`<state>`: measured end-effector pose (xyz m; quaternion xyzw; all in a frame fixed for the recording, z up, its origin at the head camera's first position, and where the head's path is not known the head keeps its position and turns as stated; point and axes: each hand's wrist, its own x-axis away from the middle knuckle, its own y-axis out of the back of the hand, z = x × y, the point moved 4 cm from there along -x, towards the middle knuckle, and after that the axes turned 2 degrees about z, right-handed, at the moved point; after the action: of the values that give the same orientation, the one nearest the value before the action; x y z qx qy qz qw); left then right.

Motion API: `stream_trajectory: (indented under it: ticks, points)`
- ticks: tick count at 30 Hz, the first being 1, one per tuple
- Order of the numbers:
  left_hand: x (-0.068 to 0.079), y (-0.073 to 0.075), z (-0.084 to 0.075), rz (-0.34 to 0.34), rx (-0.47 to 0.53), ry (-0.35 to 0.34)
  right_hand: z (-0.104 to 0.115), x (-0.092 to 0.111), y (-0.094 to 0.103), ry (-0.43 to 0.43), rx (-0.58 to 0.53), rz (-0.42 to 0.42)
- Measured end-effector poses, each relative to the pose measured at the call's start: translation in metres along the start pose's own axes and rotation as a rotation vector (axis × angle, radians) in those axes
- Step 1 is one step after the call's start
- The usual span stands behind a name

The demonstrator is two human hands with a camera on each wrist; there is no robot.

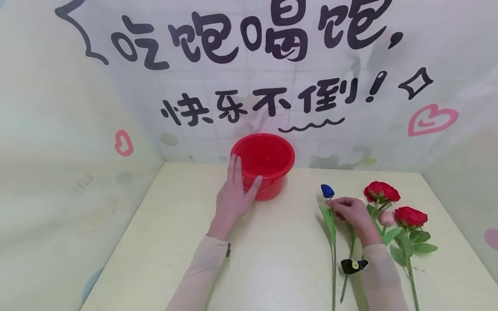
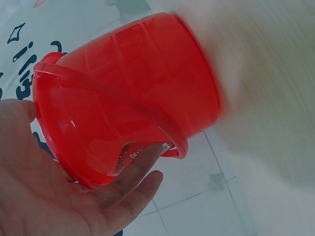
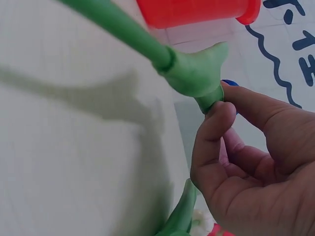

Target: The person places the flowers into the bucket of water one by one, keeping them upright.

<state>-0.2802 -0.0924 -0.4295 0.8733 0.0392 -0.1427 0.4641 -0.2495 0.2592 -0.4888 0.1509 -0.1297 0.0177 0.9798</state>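
Far side, bucket (image 1: 272, 185): we log glossy plastic, smooth, highlights along the wall. Table (image 1: 268, 272): pale, wood-look, smooth, with a soft sheen near us. Blue flower (image 1: 333, 255), to the right: stem like matt, smooth plastic. Far-right roses (image 1: 411, 216): petals read as cloth, matt. Sleeves (image 1: 383, 272), near: we note soft, matt cloth.

Small booth-like corner; whether home, studio or shop, cannot tell. Pale wood-look counter (image 1: 272, 268); light printed sheeting (image 1: 249, 75) behind and at both sides. On the back: large black Chinese lettering (image 1: 271, 103), pink heart outline (image 1: 432, 122), faint tile-like grid (image 2: 189, 197).
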Motion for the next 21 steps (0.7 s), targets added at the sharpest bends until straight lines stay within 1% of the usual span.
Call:
stream_trajectory:
  ticks: [6, 9, 14, 18, 21]
  points:
    - [0.000, 0.001, 0.001, 0.006, 0.008, 0.007, 0.009, 0.001, 0.003, 0.006, -0.103, 0.012]
    - [0.001, 0.001, 0.001, 0.012, 0.006, 0.011, 0.016, 0.004, 0.006, 0.027, -0.156, 0.026]
    - [0.001, 0.002, -0.001, 0.010, 0.006, 0.008, 0.030, 0.012, 0.012, 0.069, -0.258, 0.036]
    - [0.002, 0.002, -0.001, 0.009, 0.005, 0.012, 0.044, 0.019, 0.015, 0.079, -0.358, 0.037]
    - [0.002, 0.002, 0.000, 0.009, 0.006, 0.016, 0.058, 0.025, 0.018, 0.086, -0.392, 0.023]
